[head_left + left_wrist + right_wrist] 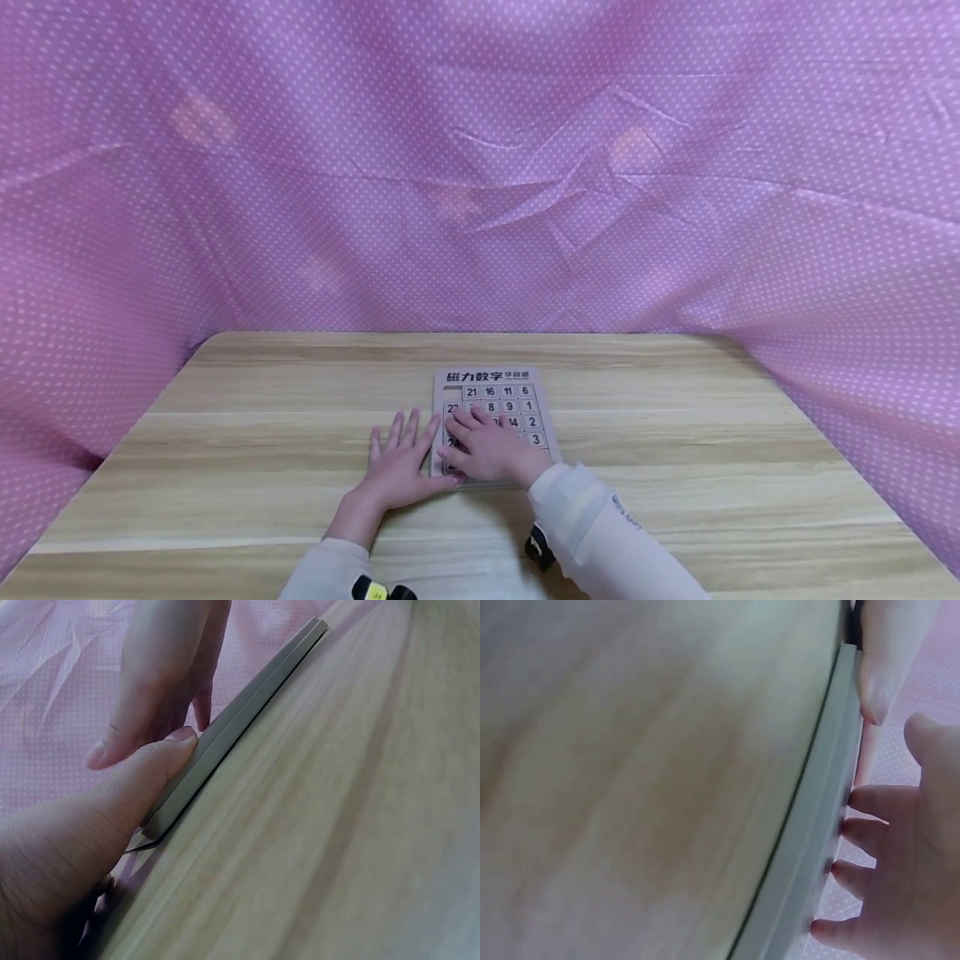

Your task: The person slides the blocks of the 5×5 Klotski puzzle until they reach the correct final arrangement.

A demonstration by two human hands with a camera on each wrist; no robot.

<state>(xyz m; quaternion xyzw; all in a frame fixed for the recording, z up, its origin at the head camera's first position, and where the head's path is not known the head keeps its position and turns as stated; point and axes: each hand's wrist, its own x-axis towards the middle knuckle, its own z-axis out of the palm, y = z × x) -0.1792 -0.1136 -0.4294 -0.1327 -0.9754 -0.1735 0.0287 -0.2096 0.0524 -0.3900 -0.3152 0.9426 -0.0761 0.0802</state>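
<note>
A flat number sliding puzzle (pixel 438 398) lies on the table, its top left slot bare and the rest of the visible grid filled with numbered tiles. My left hand (pixel 397 473) rests at its lower left, fingers straight and spread; the thumb (pixel 161 757) lies against the near edge of the board (pixel 232 735). Over the lower left tiles is my right hand (pixel 491 450), covering several numbers. In the right wrist view, the right hand (pixel 911 855) has its fingers spread, fingertips (pixel 826 930) right at the tile surface.
The puzzle sits on a wooden table (pixel 675 433) with light grain. Pink dotted cloth (pixel 480 275) hangs behind the table and along both sides. A dark wrist camera (pixel 538 547) hangs under the right sleeve.
</note>
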